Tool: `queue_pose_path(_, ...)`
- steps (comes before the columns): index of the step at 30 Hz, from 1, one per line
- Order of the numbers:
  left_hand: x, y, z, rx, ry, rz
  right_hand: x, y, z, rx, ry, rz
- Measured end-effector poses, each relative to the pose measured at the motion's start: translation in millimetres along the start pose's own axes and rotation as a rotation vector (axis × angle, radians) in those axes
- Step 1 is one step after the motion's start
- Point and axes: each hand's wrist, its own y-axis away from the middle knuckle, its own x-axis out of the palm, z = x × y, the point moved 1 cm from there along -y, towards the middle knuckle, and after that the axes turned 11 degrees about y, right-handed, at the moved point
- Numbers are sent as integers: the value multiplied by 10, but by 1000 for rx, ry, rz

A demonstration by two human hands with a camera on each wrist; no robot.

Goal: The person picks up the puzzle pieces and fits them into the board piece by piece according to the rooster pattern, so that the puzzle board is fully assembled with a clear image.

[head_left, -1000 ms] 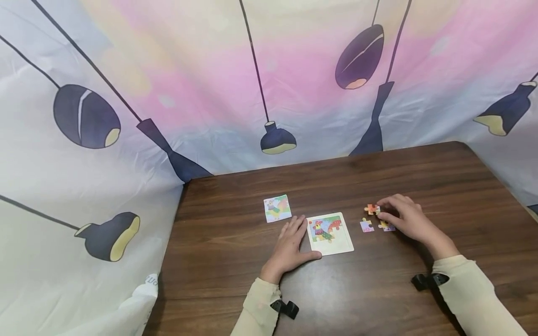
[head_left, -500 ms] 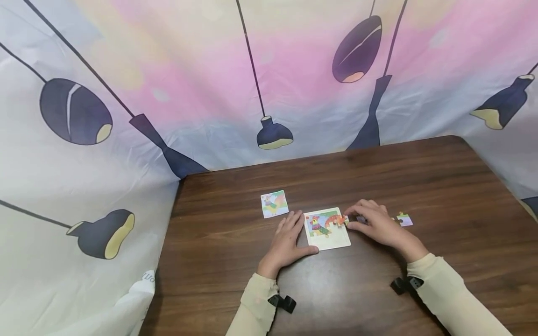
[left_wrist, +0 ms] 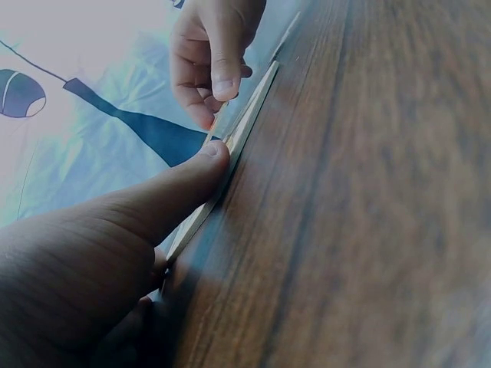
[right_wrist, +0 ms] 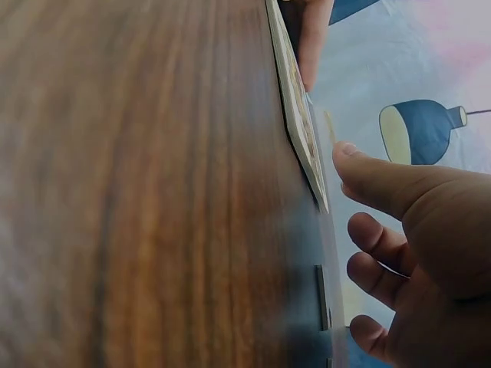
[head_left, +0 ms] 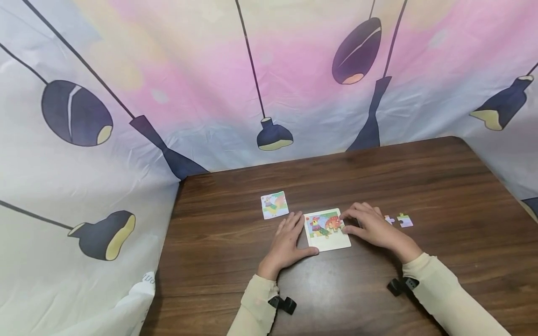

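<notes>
A square puzzle board [head_left: 334, 243] with a rooster picture lies on the table, its lower part bare and pale. My left hand [head_left: 287, 243] rests at its left side, fingers stretched along the edge and thumb pressing the near edge. Over the board's right edge, my right hand [head_left: 371, 226] pinches a puzzle piece [right_wrist: 330, 125] between thumb and fingertips. In the right wrist view the piece stands tilted, just above the board; the fingers partly hide it in the head view. More pieces, such as a purple and green puzzle piece [head_left: 405, 220], lie right of the board, partly behind the right hand.
A small square picture card [head_left: 274, 205] with a similar rooster lies beyond the left hand. The brown wooden table [head_left: 227, 261] reaches back to a printed cloth backdrop [head_left: 311, 107] with lamp drawings. Each wrist wears a black camera strap.
My right hand has moved left from the loose pieces to the board, bringing an orange-red puzzle piece over its right side. My left hand stays at the board's left edge.
</notes>
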Motion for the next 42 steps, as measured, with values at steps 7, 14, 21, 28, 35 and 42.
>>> queue_pose_path(7,4,-3,6,8,6,-6,10,-6,37,-17,-9,10)
queue_pose_path(14,11,-14,0,14,-2,-6,14,-14,24,-18,1,30)
queue_pose_path(21,17,-38,0,11,-11,-7,1,-41,8,-29,1,32)
queue_pose_path(28,-3,-10,2,0,-11,4,47,-39,31,-29,-11,37)
queue_pose_path(35,-19,-7,4,-4,-5,9,76,-53,83,-66,1,20)
queue_pose_path(42,1,-17,4,-6,-11,9,78,-39,132,-83,27,36)
